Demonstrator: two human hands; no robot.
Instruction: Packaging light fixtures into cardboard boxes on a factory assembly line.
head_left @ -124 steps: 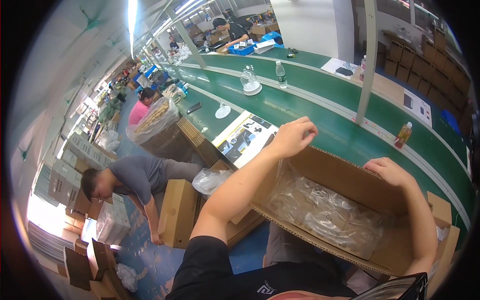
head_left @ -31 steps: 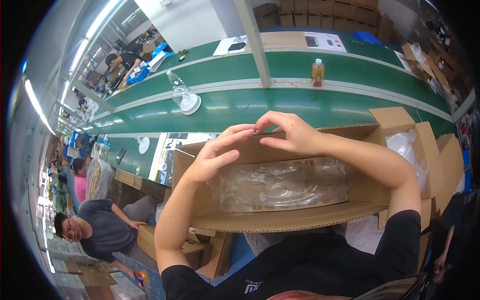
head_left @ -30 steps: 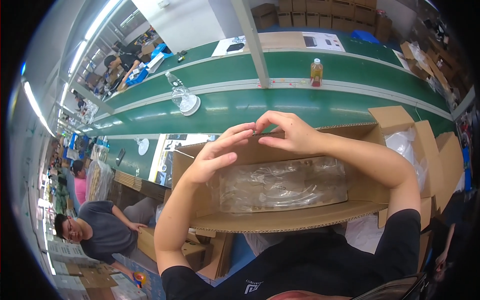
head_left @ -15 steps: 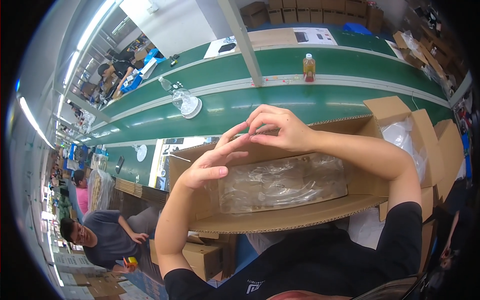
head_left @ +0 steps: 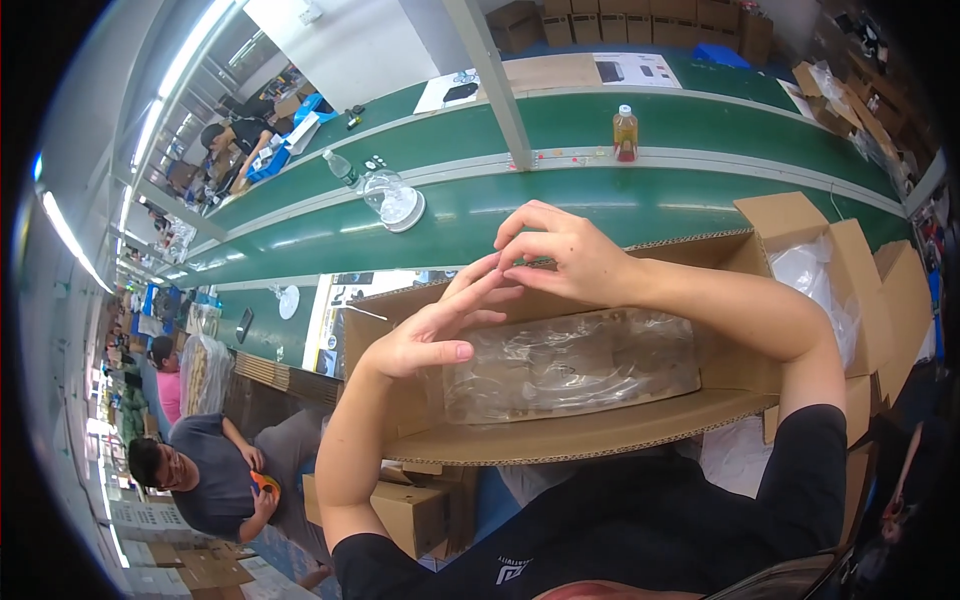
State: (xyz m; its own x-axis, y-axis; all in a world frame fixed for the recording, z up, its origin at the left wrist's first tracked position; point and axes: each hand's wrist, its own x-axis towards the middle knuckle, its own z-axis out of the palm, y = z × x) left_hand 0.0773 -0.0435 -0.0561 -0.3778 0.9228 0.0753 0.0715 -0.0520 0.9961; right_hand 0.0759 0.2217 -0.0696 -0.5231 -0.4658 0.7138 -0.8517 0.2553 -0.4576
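My left hand (head_left: 428, 330) hangs over the left part of a long open cardboard box (head_left: 560, 443), its fingers stretched out and thumb apart. The fingers of my right hand (head_left: 565, 255) are bent, with thumb and fingertips pinched together at the fingertips of the left hand. Whatever lies in that pinch, if anything, is too small to make out. Inside the box, below both hands, lies a clear plastic-wrapped bundle (head_left: 575, 365) of brownish pieces.
Behind the box runs a green bench (head_left: 480, 205) with a clear bottle and a round white-based thing (head_left: 402, 208). A bottle of amber drink (head_left: 625, 135) stands on its ledge. At left, a person (head_left: 215, 470) holds something orange. More cartons (head_left: 405, 515) sit below and right.
My left hand has shifted slightly, while the right stays pinched at its fingertips. The person at left has brought both hands together around the orange thing.
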